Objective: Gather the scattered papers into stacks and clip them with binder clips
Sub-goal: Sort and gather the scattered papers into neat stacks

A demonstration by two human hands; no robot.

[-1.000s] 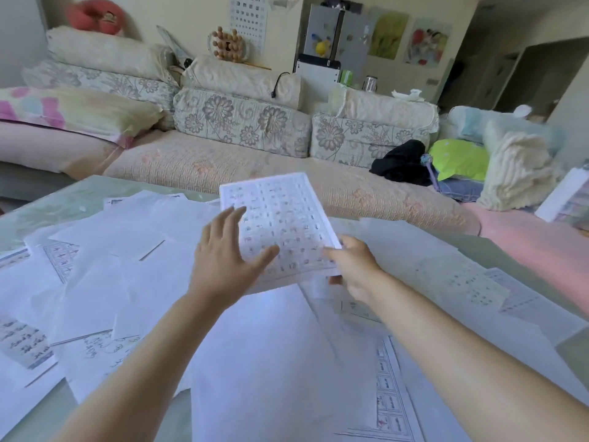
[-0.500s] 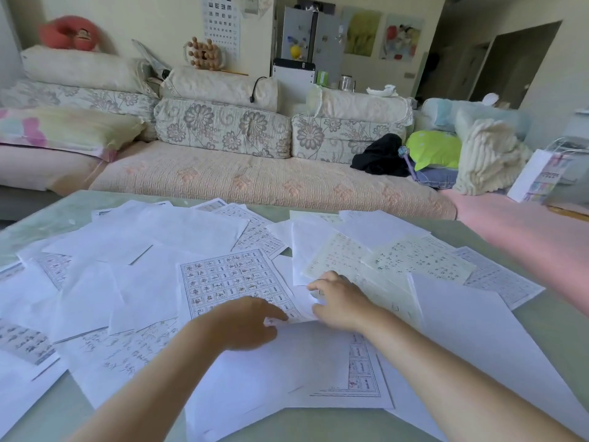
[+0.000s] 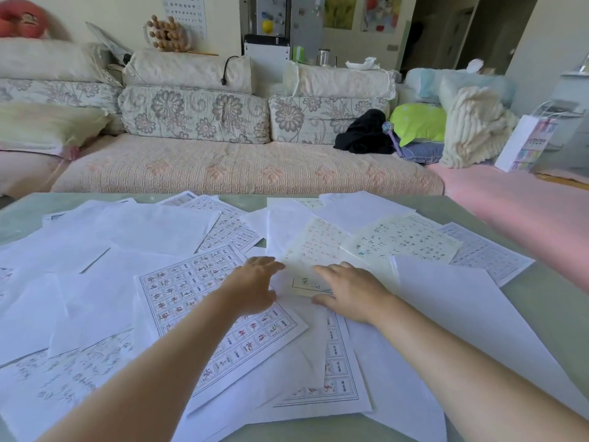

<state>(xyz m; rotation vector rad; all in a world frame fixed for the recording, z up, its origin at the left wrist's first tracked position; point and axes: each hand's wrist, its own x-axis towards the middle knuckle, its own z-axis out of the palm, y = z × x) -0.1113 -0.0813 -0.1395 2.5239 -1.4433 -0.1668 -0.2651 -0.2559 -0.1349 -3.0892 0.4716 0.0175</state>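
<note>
Moved forward since half a second ago: left hand and right hand, both spread wide, empty, flat on papers scattered over bench. Light, limp, slippery; best gripped by edges.

Floral sofa behind green table.

papers: thin matt white sheets, some printed with grids | cream sheet: matt paper, handwritten | table: smooth pale-green top, slight sheen | sofa seat: quilted peach cloth, textured | back cushions: floral woven cloth | throw: ribbed fluffy cream fabric
</note>
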